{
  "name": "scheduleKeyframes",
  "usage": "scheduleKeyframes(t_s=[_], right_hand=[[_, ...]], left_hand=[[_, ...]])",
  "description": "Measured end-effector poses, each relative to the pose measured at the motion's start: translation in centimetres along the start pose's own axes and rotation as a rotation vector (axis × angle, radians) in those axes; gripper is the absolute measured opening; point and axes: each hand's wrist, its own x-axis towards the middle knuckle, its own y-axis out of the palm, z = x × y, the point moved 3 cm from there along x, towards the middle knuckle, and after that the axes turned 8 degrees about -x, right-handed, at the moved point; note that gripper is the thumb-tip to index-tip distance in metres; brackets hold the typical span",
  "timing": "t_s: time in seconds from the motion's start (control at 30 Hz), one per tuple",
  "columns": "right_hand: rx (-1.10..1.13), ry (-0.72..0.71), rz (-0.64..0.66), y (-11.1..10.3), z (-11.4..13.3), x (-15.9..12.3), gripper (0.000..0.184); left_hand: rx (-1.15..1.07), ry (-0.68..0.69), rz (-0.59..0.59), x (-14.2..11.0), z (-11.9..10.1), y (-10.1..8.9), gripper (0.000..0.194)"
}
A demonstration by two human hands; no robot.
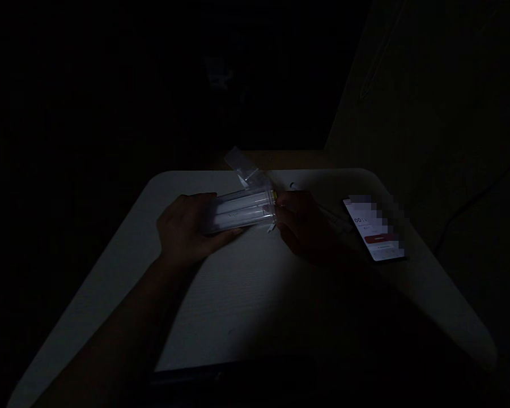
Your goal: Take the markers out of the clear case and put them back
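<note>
My left hand [187, 226] is wrapped round a clear plastic case [240, 208], thumb along its near side. Long white pen-like sticks show through the case walls, and a small yellow part [274, 194] sits at the right end. A clear flap [242, 164] sticks up and back from that end. There, the curled fingers of my right hand [304, 224] touch the case; whatever they pinch is hidden in shadow. Beyond the right hand, a thin white pen-like stick [295, 186] with a dark tip lies on the table, partly covered by the hand.
A lit phone [374, 232] lies on the right of the white table [221, 306], its screen partly pixelated. Along the near edge runs a dark object [187, 377] I cannot identify. A cable [476, 195] hangs at the right. The surroundings are very dark.
</note>
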Motion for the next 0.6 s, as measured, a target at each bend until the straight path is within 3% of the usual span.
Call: scheduleKeyframes(t_s=[0.33, 0.5, 0.6], right_hand=[[-0.035, 0.078, -0.057, -0.9, -1.2, -0.2, 0.024], [0.013, 0.066, 0.012, -0.5, -1.3, 0.0, 0.024], [0.014, 0.023, -0.014, -0.5, -1.1, -0.2, 0.024]], left_hand=[[0.009, -0.027, 0.046, -0.1, 0.2, 0.0, 0.066], [0.019, 0.003, 0.028, -0.1, 0.1, 0.1, 0.069], [0.019, -0.023, 0.049, -0.1, 0.2, 0.1, 0.067]])
